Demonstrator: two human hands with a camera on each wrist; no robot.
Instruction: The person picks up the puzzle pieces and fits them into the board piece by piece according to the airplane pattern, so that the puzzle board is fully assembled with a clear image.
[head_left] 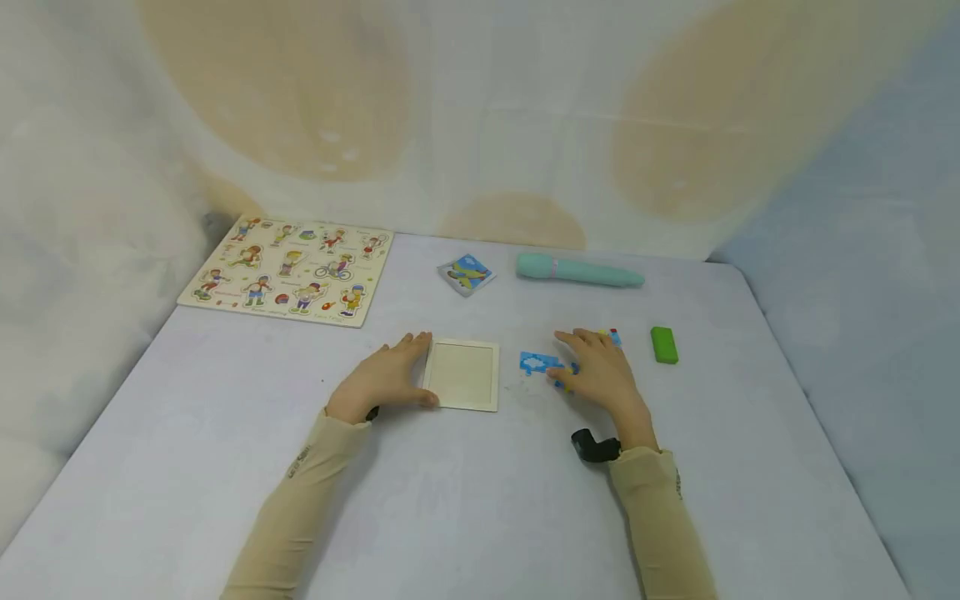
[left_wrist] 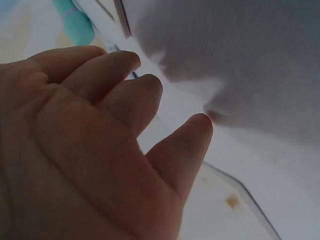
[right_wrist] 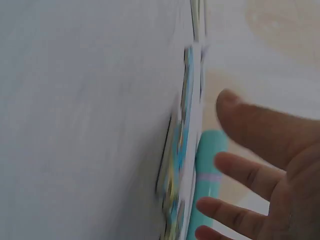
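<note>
A square pale tray (head_left: 461, 375) with a raised rim lies flat on the white table. My left hand (head_left: 387, 379) is at its left edge, fingers by the upper corner and thumb by the lower one; I cannot tell how firmly they touch. In the left wrist view the left hand's (left_wrist: 115, 130) fingers are spread apart from the thumb. My right hand (head_left: 597, 371) hovers over small blue-and-yellow puzzle pieces (head_left: 536, 362), partly hiding them. In the right wrist view the right hand's (right_wrist: 270, 185) fingers are extended with nothing between them, and the pieces (right_wrist: 175, 155) lie beyond.
A wooden board (head_left: 292, 268) with printed children figures lies at the back left. A small airplane picture (head_left: 467, 274) and a mint-green tapered case (head_left: 579, 271) lie at the back. A green block (head_left: 663, 345) sits to the right of my right hand.
</note>
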